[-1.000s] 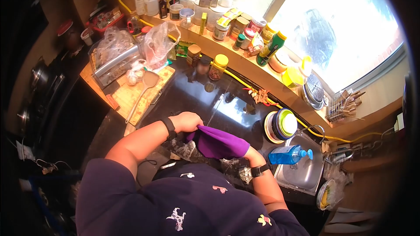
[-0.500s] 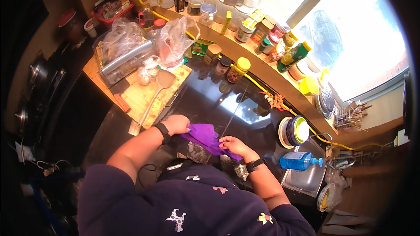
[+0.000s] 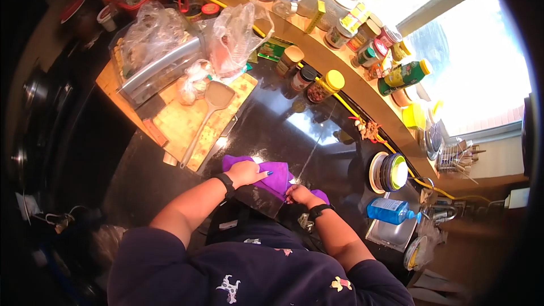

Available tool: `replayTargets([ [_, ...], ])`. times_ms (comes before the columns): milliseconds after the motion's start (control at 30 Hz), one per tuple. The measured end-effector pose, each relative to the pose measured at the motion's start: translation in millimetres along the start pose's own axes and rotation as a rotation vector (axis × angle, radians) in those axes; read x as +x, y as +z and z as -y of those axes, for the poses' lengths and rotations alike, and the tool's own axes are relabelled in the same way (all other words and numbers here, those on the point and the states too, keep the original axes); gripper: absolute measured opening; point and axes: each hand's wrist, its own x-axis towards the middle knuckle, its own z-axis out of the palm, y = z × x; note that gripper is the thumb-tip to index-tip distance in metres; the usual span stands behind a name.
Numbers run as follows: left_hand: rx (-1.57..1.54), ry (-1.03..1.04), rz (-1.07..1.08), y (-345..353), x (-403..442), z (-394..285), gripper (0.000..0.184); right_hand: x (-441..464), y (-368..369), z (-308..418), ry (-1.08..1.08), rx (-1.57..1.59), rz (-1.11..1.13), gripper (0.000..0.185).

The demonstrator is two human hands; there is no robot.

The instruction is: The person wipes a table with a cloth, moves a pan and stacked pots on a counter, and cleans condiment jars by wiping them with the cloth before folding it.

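A purple cloth [image 3: 276,180] lies spread and creased along the front part of the black countertop. On top of it rests my left hand [image 3: 247,173], palm down with fingers stretched to the right. My right hand [image 3: 300,194] has its fingers curled at the cloth's right part, pinching the fabric. A piece of the same cloth shows past that wrist. Just beyond my left hand, a spatula [image 3: 219,96] lies on the wooden cutting board [image 3: 173,116].
Plastic bags [image 3: 229,39] and a clear bin crowd the cutting board. Jars, including a yellow-lidded jar [image 3: 326,86], stand along the back. Stacked bowls [image 3: 391,171], a blue soap bottle [image 3: 391,211] and a small sink [image 3: 391,235] are at right.
My left hand has gone from gripping the cloth's left end to lying flat on it. The cloth is now laid out flatter on the counter. The camera view has shifted slightly.
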Motion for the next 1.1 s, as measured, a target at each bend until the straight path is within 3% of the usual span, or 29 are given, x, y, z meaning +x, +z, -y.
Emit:
replayTargets([
  [133, -0.258, -0.285, 0.351, -4, 17, -9, 0.066, -12, 3, 7, -0.020, 0.153, -0.070, 0.022],
  [233, -0.331, -0.490, 0.491, -6, 35, -21, 0.070, -15, 6, -12, -0.113, 0.354, -0.096, 0.022],
  [333, -0.107, -0.549, 0.781, 11, 59, -33, 0.076, -36, 7, -27, -0.191, 0.446, -0.136, 0.023],
  [500, -0.073, -0.532, 1.029, 62, 84, -40, 0.078, -55, 4, -94, -0.188, 0.613, -0.179, 0.023],
  [733, -0.050, -0.451, 1.064, 122, 78, -101, 0.076, -91, -1, -164, -0.133, 0.717, -0.352, 0.022],
  [1100, 0.051, -0.483, 1.014, 236, 66, -200, 0.077, -168, -47, -271, 0.001, 0.772, -0.351, 0.020],
])
